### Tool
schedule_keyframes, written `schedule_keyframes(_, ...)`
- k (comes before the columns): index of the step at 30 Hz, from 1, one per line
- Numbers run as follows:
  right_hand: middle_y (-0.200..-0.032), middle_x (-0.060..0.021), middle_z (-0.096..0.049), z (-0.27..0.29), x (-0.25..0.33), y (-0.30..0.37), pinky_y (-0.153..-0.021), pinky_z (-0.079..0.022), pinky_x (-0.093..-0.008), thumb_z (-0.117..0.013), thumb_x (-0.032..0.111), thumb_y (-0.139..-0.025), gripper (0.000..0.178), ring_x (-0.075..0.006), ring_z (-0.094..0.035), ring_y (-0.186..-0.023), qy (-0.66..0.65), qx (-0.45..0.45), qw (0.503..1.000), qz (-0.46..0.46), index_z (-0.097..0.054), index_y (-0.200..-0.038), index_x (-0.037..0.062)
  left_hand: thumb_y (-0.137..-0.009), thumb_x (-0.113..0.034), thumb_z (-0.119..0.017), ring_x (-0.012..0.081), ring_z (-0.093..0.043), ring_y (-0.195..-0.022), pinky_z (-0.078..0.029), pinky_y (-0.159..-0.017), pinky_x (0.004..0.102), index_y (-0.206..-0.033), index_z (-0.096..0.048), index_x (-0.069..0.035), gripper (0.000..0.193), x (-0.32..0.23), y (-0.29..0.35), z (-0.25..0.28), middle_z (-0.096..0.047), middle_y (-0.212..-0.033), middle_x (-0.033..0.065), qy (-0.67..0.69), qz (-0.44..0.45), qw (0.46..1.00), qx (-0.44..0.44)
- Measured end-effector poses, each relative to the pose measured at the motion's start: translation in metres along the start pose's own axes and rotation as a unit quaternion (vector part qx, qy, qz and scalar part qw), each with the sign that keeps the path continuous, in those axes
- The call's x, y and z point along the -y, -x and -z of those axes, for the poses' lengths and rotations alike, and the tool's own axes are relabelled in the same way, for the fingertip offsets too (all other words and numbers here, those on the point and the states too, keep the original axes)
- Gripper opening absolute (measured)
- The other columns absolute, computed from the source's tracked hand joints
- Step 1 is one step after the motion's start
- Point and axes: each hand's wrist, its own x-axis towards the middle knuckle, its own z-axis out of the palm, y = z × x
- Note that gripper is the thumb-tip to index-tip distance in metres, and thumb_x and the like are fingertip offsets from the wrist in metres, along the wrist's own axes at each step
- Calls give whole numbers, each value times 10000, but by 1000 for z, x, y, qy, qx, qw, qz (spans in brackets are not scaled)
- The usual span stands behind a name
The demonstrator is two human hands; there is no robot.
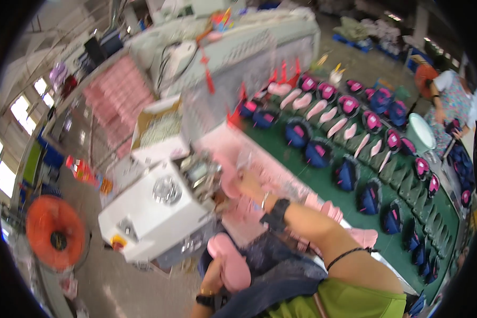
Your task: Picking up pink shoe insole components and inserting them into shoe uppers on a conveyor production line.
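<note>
My left hand [213, 276] is closed around the edge of a thick pink shoe insole [233, 267], low in front of my body. My right hand [249, 185] reaches forward and grips another pink insole [227, 175], which lies against the metal working head [200, 172] of a white machine [148, 212]. Blur softens the fingers of this hand. Beneath it, a pink worktop [246, 220] carries pink scraps. More pink pieces [361, 236] lie beside my right forearm.
On the right, a green conveyor belt [312, 183] holds rows of dark blue and pink shoe parts. A co-worker [450, 100] stands beyond it near a pale basin [420, 133]. An orange fan [57, 233] stands at left. Behind the machine is an open carton [159, 127].
</note>
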Motion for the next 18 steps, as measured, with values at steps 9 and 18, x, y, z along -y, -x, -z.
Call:
schedule_keyframes(9,-1039,-230,-638,76,16,9,-842,-516,-476,-646,277,-882,354,-418,-637,-987,133,-77,981,122,-630,-1106,3,-935,-210,-455,401,-597,-1186,-473,-1044,501,-1357,-448,26,483,8,-7,4,-601,-1262,282,42,10,999,-7)
schedule_keyframes(18,-1040,-345,-647,-2,32,-38,-859,-507,-510,-590,362,-904,469,-423,-659,-1014,-126,27,985,-113,-650,-991,-95,-1004,-412,-559,224,-668,-839,-575,-728,368,-1148,-623,-28,415,-5,36,-40,-684,-983,63,-48,-50,991,-114)
